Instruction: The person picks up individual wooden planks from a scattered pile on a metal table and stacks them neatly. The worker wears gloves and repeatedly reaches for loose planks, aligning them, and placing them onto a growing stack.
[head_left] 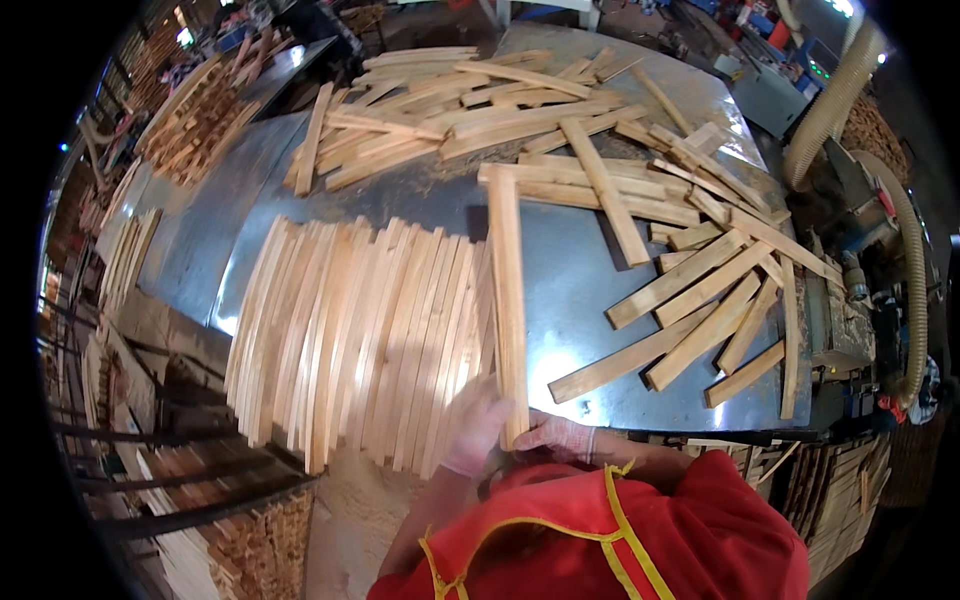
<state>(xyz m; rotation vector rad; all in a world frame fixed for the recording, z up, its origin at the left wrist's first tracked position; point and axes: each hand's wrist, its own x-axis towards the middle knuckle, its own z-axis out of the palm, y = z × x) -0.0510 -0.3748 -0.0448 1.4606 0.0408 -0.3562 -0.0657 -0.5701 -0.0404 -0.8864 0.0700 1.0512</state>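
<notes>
A pale wooden slat (pixel 509 290) points away from my body, its near end between my two hands. My left hand (pixel 476 428), slightly blurred, is closed against the slat's left side. On the other side my right hand (pixel 556 436) has its fingers closed at the near end. Just left of the slat is a tight row of wooden slats (pixel 365 340) set side by side, their near ends overhanging the table's edge. To the right, several loose slats (pixel 700 350) lie fanned out at different angles.
Under the wood is a shiny metal table (pixel 560 290). A jumbled heap of slats (pixel 480 115) covers its far part. More stacked wood (pixel 200 130) stands at the far left, with another stack (pixel 240 520) below the left edge. Hoses (pixel 835 100) and machinery border the right side.
</notes>
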